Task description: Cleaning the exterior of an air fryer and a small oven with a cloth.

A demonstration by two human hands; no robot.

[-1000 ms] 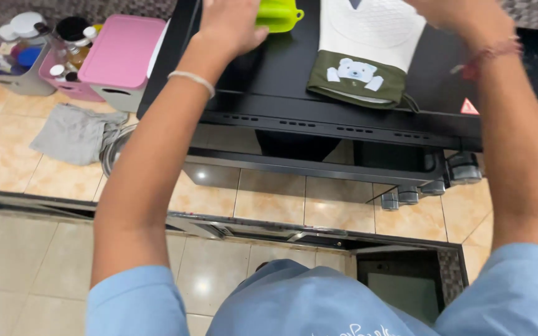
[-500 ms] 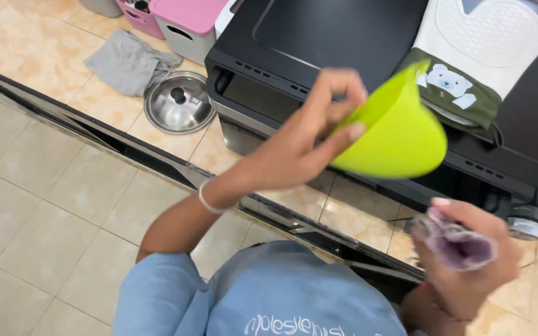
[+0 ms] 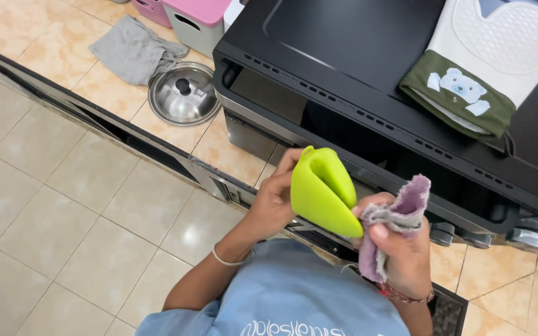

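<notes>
Far to my left on the tiled floor lie a crumpled grey rag (image 3: pixel 133 55) and, just beside it, a steel pot lid (image 3: pixel 184 93) with a black knob, both well apart from my hands; a pink bin (image 3: pixel 202 18) stands behind them. Coming rightward, my left hand (image 3: pixel 275 200) is curled around the back edge of the lime-green silicone grip (image 3: pixel 322 190), fingers closed on it, holding it in front of the black oven (image 3: pixel 368 74) whose door hangs open below. The grip's long axis runs from upper left down to lower right, its lower end pointing straight at my right hand (image 3: pixel 406 255) and touching the cloth there, so the right hand is the one nearer that end while the left owns the upper end. My right hand is clenched on a lilac cloth (image 3: pixel 396 218), thumb pressing a bunched fold against the grip's lower edge. Farther right, on top of the oven, rests a white and green oven mitt (image 3: pixel 487 62) with a bear on its cuff, apart from both hands. Half a second ago the grip was up higher by the oven top, held away from the cloth hand; now it has dropped toward my chest and the two hands have met.
</notes>
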